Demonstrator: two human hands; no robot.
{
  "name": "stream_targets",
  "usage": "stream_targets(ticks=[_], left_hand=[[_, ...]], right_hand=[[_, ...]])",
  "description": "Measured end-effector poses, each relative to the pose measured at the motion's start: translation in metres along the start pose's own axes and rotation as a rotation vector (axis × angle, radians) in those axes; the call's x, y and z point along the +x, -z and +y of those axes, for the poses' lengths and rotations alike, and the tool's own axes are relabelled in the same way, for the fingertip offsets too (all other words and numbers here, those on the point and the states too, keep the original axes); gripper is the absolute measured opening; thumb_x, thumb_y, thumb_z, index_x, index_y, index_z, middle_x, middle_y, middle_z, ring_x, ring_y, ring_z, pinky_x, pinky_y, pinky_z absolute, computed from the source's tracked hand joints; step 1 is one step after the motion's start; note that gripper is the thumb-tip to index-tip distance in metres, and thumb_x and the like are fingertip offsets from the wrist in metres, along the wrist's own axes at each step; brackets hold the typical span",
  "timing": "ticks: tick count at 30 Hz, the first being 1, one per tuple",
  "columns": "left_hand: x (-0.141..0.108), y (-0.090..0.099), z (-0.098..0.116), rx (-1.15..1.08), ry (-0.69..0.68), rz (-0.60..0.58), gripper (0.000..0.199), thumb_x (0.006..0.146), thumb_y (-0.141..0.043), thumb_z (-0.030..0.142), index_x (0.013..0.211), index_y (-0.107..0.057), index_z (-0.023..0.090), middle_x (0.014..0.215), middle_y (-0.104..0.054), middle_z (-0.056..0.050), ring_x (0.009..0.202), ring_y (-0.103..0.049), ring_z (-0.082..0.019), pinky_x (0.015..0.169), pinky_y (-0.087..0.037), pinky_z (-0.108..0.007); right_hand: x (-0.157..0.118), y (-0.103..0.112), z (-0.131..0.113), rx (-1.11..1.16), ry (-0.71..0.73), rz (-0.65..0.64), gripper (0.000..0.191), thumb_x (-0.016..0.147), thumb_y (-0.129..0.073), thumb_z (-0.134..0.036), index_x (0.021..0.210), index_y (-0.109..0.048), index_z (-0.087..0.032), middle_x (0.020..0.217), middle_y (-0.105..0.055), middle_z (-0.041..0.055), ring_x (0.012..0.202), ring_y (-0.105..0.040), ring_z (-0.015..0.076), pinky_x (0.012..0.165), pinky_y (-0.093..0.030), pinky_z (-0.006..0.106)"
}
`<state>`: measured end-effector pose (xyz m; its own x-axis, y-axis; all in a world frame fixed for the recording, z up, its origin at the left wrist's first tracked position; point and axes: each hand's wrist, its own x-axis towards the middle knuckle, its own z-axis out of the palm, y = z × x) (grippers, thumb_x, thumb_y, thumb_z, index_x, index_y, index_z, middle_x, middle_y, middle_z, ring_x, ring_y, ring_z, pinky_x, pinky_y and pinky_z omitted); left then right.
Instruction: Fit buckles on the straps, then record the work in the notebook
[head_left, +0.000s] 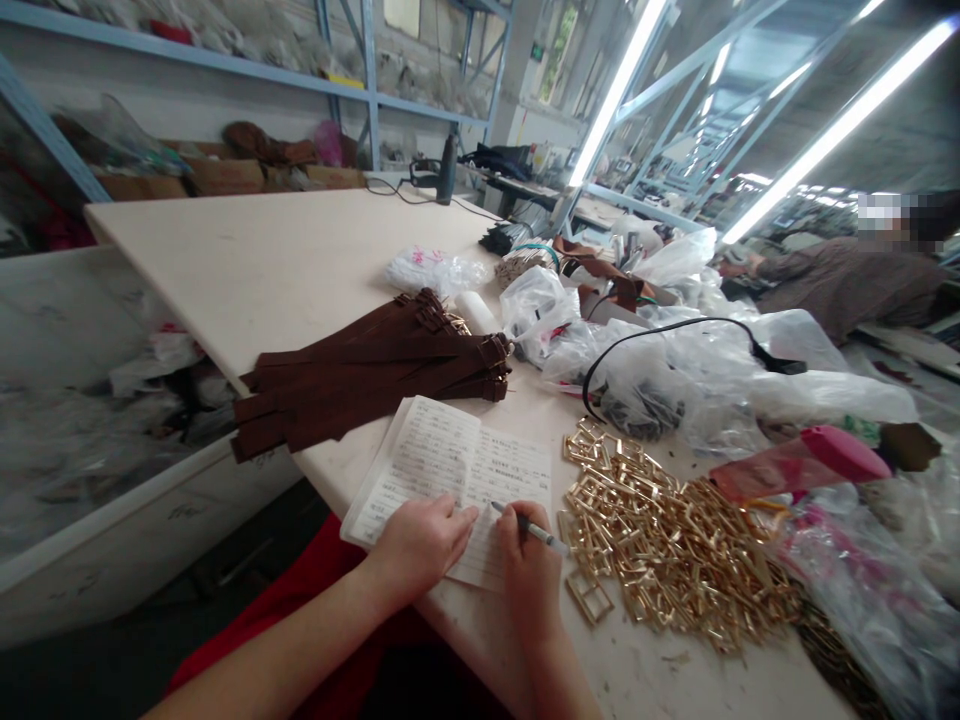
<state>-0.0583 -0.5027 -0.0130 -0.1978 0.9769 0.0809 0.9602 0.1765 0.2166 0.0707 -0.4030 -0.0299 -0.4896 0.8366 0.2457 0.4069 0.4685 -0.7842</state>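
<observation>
An open notebook (431,455) with handwritten lines lies at the table's front edge. My left hand (421,545) rests on its left page, fingers stretched out over the paper near the fold. In my right hand (529,575) is a pen (546,537), pinched between thumb and fingers, with the tip at the writing on the right page. Just beyond the notebook is a bundle of dark brown straps (375,375) with metal ends. A heap of gold-coloured rectangular buckles (667,540) spreads to the right of my right hand.
Clear plastic bags (712,390) and a black strap (652,330) crowd the table's right side. A pink-lidded container (806,460) leans by the buckles. At the back stands a dark bottle-like object (448,170). A white bin (150,540) is at left; a person (847,285) sits at right.
</observation>
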Motion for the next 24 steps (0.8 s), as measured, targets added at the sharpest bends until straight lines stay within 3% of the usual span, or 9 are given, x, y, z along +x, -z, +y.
stream_targets(ticks=[24], left_hand=[[0.0012,-0.0002,0.0002,-0.043,0.000,0.034,0.032,0.089,-0.037,0.033,0.109,-0.060,0.024,0.077,-0.058,-0.005,0.061,-0.053,-0.016,0.054,-0.037,-0.026]], right_hand=[[0.0000,0.0017,-0.0003,0.014,-0.011,0.006,0.018,0.085,-0.043,-0.031,0.075,-0.053,-0.020,0.063,-0.057,-0.0012,0.058,-0.053,0.0143,0.056,-0.043,0.024]])
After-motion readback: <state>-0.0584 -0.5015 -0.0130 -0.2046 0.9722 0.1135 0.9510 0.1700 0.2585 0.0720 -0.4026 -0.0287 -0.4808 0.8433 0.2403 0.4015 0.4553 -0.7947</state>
